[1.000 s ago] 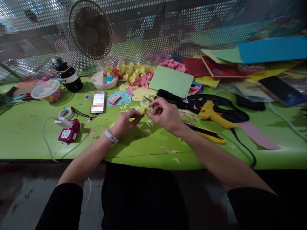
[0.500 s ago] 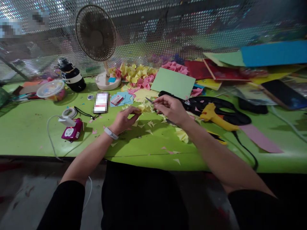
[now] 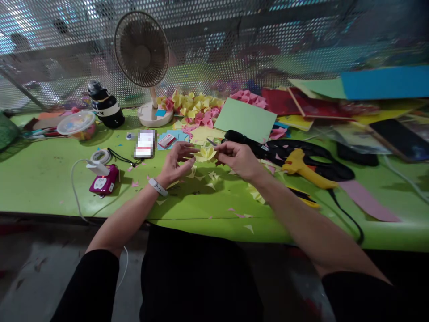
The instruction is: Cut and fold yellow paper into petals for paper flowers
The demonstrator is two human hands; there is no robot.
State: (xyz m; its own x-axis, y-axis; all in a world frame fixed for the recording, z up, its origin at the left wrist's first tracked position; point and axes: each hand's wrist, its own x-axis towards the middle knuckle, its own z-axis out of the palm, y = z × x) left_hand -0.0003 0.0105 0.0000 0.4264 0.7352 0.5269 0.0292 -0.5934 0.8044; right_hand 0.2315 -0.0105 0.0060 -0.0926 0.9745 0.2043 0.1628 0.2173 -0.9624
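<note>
A yellow folded-paper flower [image 3: 205,154] is between my hands, above the green tabletop. My right hand [image 3: 239,158] pinches its right edge. Out past those fingers sticks a slim pointed metal blade [image 3: 211,142], like that of scissors; the rest of this tool is hidden in the hand. On the flower's left, my left hand [image 3: 176,163] is open, its fingers spread and the thumb close to the petals. Small yellow paper clippings [image 3: 212,179] lie below. Another pleated yellow paper piece [image 3: 256,193] is partly covered by my right forearm.
Behind my hands are piled yellow and pink paper flowers [image 3: 194,105] and a green sheet [image 3: 246,118]. A yellow glue gun [image 3: 306,170] lies at right near a black handled tool [image 3: 246,141]. A fan [image 3: 142,51], bottle [image 3: 106,107] and purple adapter [image 3: 105,181] stand left.
My left hand has loosened from the yellow paper flower and its fingers have spread. The flower now shows its petals more openly beside my right fingers. The view has shifted slightly.
</note>
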